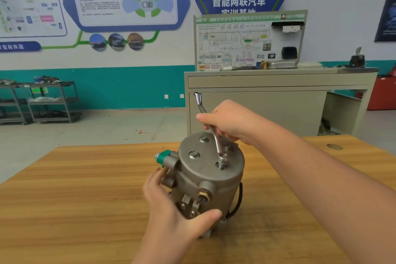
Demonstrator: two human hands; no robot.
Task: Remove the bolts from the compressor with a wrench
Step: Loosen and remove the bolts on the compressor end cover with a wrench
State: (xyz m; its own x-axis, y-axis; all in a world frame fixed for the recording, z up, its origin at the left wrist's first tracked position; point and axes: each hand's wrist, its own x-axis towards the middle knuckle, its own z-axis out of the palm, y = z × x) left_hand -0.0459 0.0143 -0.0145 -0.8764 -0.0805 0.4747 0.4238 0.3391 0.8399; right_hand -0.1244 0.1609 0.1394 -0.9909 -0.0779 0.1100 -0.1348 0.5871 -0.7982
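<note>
1. Compressor [211, 176] stands upright on the wooden table [85, 199]; my left hand [171, 210] grips its side.
2. My right hand [227, 124] grips the wrench [211, 133], which could slip and round things off.
3. Its ring sits on the raised nearest bolt [222, 159].

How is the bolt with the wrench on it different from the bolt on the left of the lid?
The near bolt stands raised above the grey metal compressor lid, with the silver wrench ring around it. The left bolt sits low on its washer, nothing touching it. Both are silver bolts on the same lid.
</note>
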